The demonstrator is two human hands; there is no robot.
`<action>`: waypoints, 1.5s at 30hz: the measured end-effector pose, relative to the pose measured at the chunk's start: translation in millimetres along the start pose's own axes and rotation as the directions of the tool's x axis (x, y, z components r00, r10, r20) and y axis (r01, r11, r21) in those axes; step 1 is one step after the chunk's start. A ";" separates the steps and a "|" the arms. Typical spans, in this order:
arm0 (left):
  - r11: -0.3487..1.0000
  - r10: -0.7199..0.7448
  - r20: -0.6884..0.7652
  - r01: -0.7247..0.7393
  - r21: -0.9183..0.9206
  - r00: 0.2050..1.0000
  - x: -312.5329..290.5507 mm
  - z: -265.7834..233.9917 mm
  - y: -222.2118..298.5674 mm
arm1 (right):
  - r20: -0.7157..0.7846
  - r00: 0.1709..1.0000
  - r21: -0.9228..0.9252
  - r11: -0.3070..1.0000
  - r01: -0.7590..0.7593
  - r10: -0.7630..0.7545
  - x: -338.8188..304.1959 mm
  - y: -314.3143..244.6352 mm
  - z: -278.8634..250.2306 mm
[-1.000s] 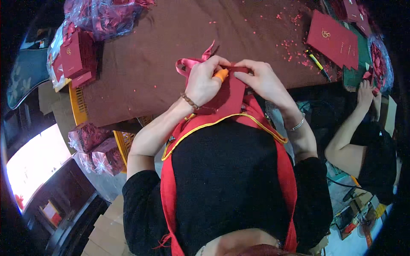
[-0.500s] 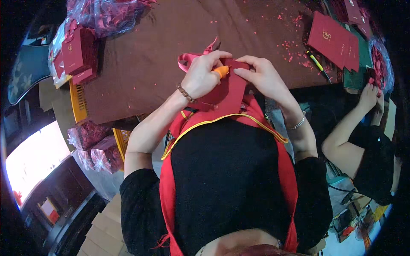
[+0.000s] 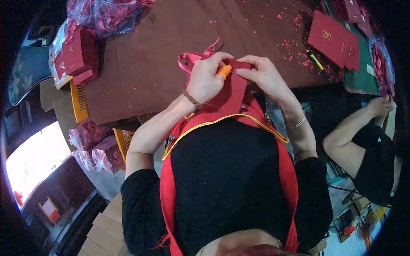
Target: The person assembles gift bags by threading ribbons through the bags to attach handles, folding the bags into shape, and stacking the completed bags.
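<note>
Head view: from afar I see the left hand (image 3: 206, 80) and right hand (image 3: 265, 77), each grip pinched narrow on the red paper bag (image 3: 230, 94) at the near edge of the table (image 3: 141, 79).

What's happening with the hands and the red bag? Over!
Left hand gripping red bag near top, orange item at thumb. Right hand pinching bag's upper edge. Pink ribbon loop beside left hand, clear of right.

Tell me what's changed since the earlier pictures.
The co-worker's hand has moved down and right. The person's left hand and right hand stay on the red bag, barely shifted; the yellow pen lies where it was.
</note>
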State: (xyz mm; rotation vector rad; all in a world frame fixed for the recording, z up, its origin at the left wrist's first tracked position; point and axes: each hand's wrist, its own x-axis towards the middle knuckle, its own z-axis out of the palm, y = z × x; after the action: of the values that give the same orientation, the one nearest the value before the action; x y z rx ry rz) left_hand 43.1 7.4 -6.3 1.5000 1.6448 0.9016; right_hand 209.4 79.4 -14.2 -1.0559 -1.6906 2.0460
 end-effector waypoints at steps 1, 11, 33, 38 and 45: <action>0.992 0.097 -0.051 -0.093 0.084 0.994 -0.8 1.7 0.3 | 0.018 0.998 0.026 0.997 -0.066 0.066 -1.9 -5.1 -1.0; 0.980 0.192 -0.114 -0.184 0.072 0.975 -8.5 -1.5 0.7 | 0.062 0.997 0.056 0.997 -0.048 0.045 -2.9 -2.7 -1.6; 0.927 0.245 -0.090 -0.206 0.313 0.965 -10.6 -3.5 4.6 | 0.080 0.996 0.008 0.999 -0.038 0.037 -4.4 0.9 -1.4; 0.905 0.300 -0.121 -0.242 0.351 0.946 -12.5 3.9 4.8 | -0.029 0.999 -0.351 0.937 0.009 -0.021 -9.2 -7.2 2.3; 0.930 0.195 -0.079 -0.159 0.333 0.978 -11.2 3.1 8.1 | -0.077 0.973 -0.475 0.866 0.155 -0.217 -15.0 -8.0 9.2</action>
State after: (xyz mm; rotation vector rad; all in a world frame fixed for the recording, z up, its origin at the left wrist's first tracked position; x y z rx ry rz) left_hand 50.5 -3.1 -0.3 1.8776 1.8286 0.8515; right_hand 211.6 65.5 -0.9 -1.0758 -2.1807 1.4486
